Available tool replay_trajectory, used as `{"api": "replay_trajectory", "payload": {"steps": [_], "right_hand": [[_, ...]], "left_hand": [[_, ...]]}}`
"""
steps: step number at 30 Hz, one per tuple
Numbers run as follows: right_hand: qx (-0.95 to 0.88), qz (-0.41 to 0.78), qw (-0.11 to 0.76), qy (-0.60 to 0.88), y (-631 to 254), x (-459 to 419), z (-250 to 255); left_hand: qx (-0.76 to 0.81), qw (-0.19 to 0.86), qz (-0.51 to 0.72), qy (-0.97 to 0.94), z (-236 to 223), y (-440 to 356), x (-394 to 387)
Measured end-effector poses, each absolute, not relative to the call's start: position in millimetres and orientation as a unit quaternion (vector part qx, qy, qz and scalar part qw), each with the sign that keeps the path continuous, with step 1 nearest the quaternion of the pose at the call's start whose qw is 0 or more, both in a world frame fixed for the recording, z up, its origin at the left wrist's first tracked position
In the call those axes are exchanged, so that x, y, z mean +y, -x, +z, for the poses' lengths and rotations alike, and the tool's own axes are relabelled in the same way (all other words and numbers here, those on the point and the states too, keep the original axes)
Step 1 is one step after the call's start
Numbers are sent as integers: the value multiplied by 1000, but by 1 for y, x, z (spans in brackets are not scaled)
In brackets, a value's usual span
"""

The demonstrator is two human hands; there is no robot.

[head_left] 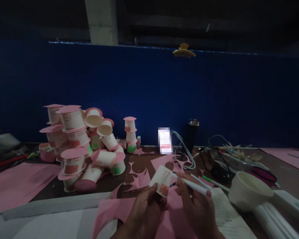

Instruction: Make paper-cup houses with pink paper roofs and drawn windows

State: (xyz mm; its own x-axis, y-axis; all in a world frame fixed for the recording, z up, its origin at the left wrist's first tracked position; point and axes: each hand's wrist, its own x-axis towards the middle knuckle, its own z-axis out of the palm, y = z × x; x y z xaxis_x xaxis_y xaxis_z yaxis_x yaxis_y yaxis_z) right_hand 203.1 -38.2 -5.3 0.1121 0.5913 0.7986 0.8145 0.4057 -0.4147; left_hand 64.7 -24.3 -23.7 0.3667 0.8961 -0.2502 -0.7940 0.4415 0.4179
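My left hand [147,208] is closed around a small white paper cup [161,177], which is tilted and carries a reddish-brown patch and thin drawn lines. In my right hand [198,207] is a white marker pen [193,186], its tip at the cup's side near the drawn lines. Pink paper [174,212] lies beneath both hands. To the left stands a heap of similar paper cups [73,120] with pink paper discs on them, several bearing drawn windows and brown or green patches. A separate stack of cups [131,136] stands upright by the blue wall.
A lit phone [165,141] leans near a dark flask [191,136]. At right are a cream bowl [250,191], a green pen [215,183], cables and a tray of sticks [246,157]. Pink paper offcuts [137,176] lie mid-table; a yellow hair claw [184,50] hangs above.
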Motion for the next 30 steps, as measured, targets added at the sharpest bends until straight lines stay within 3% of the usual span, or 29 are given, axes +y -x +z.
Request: {"api": "replay_trajectory", "payload": {"steps": [30], "right_hand": [[-658,-85,517,542,-205,-38,-7]], "left_hand": [[224,832,494,-121,-30,-61,-22]]}}
